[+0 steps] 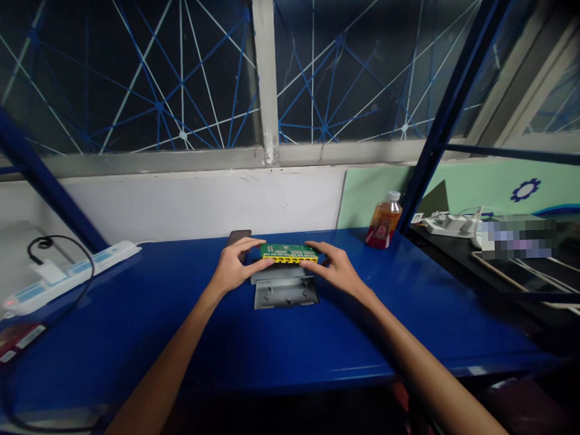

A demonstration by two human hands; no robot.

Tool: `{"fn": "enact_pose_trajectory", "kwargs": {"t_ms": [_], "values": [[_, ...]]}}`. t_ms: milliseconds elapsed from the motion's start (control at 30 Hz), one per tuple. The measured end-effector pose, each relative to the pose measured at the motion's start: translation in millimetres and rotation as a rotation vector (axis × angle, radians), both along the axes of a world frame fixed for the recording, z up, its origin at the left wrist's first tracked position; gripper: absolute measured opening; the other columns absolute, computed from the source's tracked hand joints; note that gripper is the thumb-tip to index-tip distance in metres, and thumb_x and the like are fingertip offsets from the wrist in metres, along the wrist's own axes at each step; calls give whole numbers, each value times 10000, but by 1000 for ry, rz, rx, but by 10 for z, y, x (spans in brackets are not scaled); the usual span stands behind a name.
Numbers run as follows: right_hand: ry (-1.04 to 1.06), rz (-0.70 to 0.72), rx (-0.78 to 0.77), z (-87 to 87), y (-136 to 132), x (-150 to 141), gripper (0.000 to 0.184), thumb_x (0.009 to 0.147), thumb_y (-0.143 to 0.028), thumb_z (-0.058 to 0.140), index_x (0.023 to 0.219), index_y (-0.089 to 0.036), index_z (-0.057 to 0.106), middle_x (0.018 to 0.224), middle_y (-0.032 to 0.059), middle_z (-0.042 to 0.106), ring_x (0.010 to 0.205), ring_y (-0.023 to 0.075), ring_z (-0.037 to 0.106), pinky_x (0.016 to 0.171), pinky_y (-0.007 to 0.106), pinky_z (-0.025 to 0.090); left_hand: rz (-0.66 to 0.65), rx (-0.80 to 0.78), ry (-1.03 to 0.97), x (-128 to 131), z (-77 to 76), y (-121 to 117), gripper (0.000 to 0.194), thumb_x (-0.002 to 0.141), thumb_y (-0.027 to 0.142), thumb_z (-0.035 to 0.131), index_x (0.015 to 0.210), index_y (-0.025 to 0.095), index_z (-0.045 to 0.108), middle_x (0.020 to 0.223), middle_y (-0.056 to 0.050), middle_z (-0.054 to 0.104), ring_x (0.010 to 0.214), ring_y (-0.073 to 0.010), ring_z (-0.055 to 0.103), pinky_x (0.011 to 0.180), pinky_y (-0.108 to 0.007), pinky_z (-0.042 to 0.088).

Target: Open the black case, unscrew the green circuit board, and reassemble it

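Note:
A green circuit board with a row of yellow ports along its near edge is held between my two hands, a little above the table. At its left end, my left hand grips it between thumb and fingers. My right hand pinches the opposite end the same way. Below and nearer to me lies a grey metal casing plate with small raised posts, flat on the blue table. Another dark grey piece shows partly behind that plate, under the board, mostly hidden.
A dark phone-like slab lies behind my left hand. To the back right stands a bottle of reddish drink. A white power strip with a black cable runs along the left. Blue frame posts rise on both sides; a cluttered black desk adjoins on the right.

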State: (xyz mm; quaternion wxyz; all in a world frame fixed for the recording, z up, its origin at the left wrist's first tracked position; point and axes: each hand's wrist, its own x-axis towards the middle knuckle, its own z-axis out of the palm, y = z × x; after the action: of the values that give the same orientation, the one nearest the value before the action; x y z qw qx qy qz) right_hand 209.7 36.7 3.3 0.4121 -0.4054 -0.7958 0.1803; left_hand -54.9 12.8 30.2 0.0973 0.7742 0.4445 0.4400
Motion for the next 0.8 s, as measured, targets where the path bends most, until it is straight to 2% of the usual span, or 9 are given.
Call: {"fn": "enact_pose_trajectory", "kwargs": {"t_ms": [100, 167, 300, 400, 500, 633, 800], "values": [[23, 16, -56, 14, -21, -18, 480, 842, -533, 554, 1167, -189, 629, 1089, 82, 678, 830, 196, 622, 670, 285, 478, 38, -45, -52, 41, -35, 12, 322, 769, 433, 686, 973, 186, 726, 959, -72, 702, 801, -186, 637, 716, -294, 494], [25, 21, -71, 26, -33, -19, 438, 870, -528, 512, 1131, -202, 645, 1042, 63, 690, 820, 189, 618, 673, 274, 464, 60, -65, -75, 83, -67, 16, 303, 790, 441, 658, 924, 182, 739, 884, -65, 710, 751, -178, 631, 663, -273, 479], [57, 23, -123, 34, -46, -6, 428, 922, -526, 407, 1039, -193, 649, 754, 20, 667, 683, 160, 600, 612, 248, 439, 80, -111, -101, 161, -150, 27, 319, 849, 441, 581, 781, 170, 736, 740, -46, 704, 676, -171, 629, 594, -243, 453], [154, 26, -178, 4, -26, -9, 438, 927, -535, 375, 956, -181, 633, 629, -1, 611, 590, 150, 584, 549, 237, 427, 82, -164, -151, 193, -215, 42, 389, 874, 444, 540, 647, 159, 676, 577, -25, 653, 581, -164, 634, 547, -227, 447], [279, 63, -284, -47, 17, -24, 415, 908, -550, 397, 937, -186, 596, 570, -17, 581, 489, 142, 565, 463, 229, 405, 74, -256, -270, 211, -268, 60, 345, 859, 464, 553, 758, 159, 678, 465, 24, 577, 459, -157, 616, 459, -210, 432], [340, 146, -413, -83, 51, -36, 370, 872, -545, 470, 838, -188, 559, 475, -42, 534, 375, 118, 501, 374, 209, 350, 33, -360, -410, 230, -307, 74, 391, 831, 516, 572, 898, 142, 665, 503, 34, 585, 406, -154, 610, 380, -205, 432], [464, 200, -572, -38, 31, -27, 356, 822, -540, 556, 769, -191, 513, 389, -62, 484, 319, 125, 487, 297, 197, 317, -22, -458, -479, 271, -271, 37, 428, 827, 550, 572, 806, 128, 638, 432, 24, 562, 348, -125, 552, 346, -188, 420]]}}
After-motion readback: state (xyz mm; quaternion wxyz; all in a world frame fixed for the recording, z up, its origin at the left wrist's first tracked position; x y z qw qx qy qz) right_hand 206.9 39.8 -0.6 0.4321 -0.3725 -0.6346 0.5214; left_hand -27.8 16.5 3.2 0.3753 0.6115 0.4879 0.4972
